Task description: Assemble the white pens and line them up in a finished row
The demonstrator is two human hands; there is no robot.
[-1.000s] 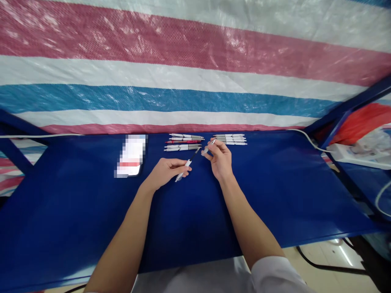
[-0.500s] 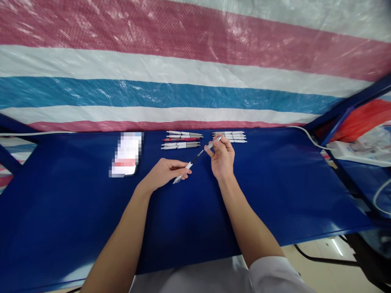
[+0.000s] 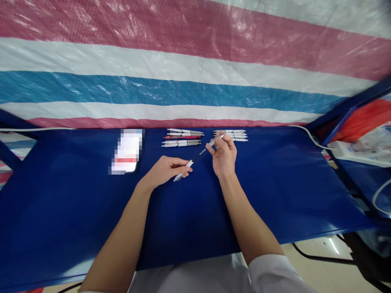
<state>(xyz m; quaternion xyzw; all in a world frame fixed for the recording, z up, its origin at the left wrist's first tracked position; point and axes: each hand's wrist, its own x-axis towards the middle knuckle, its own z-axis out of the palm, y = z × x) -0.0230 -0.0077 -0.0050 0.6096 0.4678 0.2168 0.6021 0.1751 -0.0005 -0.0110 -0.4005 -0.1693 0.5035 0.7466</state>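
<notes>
Between the fingers of my left hand (image 3: 169, 170) is a white pen barrel (image 3: 190, 163), tilted up to the right. A dark refill (image 3: 198, 156) sticks out of the barrel's upper end. My right hand (image 3: 224, 158), closed in a pinch, has the grey front section of a pen (image 3: 215, 141) in its fingertips. The refill's tip points at this section, with a small gap between them. Behind my hands, several white and grey pens (image 3: 183, 143) lie in a row with a red pen (image 3: 181, 137) among them. More white pens (image 3: 236, 133) lie behind my right hand.
A phone (image 3: 128, 150), its screen blurred out, lies to the left on the blue table cover (image 3: 91, 211). A striped plastic sheet (image 3: 183, 93) hangs behind the table. On the right are a white power strip (image 3: 360, 152), a cable and a red bag (image 3: 366, 118).
My right hand has shifted slightly right, and more of the grey section shows in its fingers. The left hand keeps its hold on the barrel. The view has tilted slightly.
</notes>
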